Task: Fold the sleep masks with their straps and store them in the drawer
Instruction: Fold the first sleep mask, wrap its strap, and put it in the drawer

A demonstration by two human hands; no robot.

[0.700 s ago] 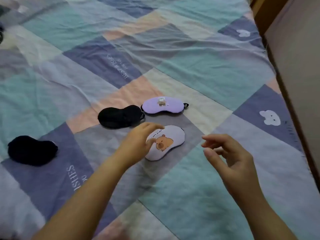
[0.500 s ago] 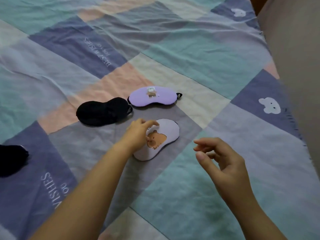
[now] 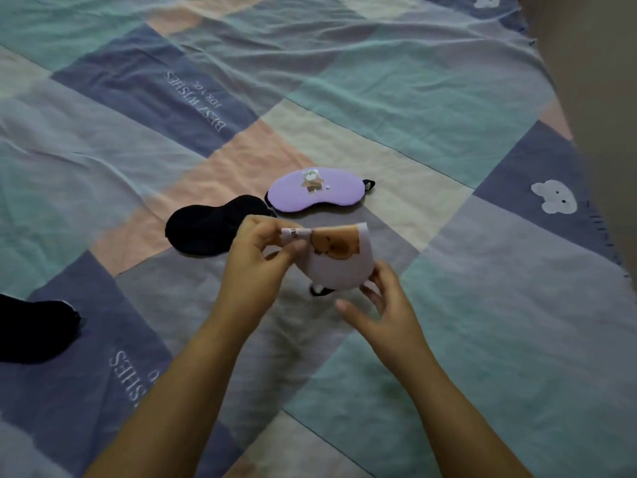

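Observation:
A pale lilac sleep mask with a brown capybara print (image 3: pixel 339 263) is lifted off the bedspread and bent over on itself. My left hand (image 3: pixel 256 262) pinches its upper left end. My right hand (image 3: pixel 382 301) grips its lower right edge. A loop of its black strap (image 3: pixel 319 290) hangs below. A purple mask with a small bear print (image 3: pixel 315 191) lies flat just beyond. A black mask (image 3: pixel 210 229) lies to its left, partly behind my left hand. Another black mask (image 3: pixel 34 327) lies at the far left edge.
Everything rests on a patchwork bedspread (image 3: pixel 448 115) of teal, purple and pink squares. A plain beige wall or panel (image 3: pixel 599 98) runs along the right side. No drawer is in view.
My left hand has lifted the capybara mask off the bedspread and bent it. My right hand has come in and taken its lower edge. The camera has moved closer.

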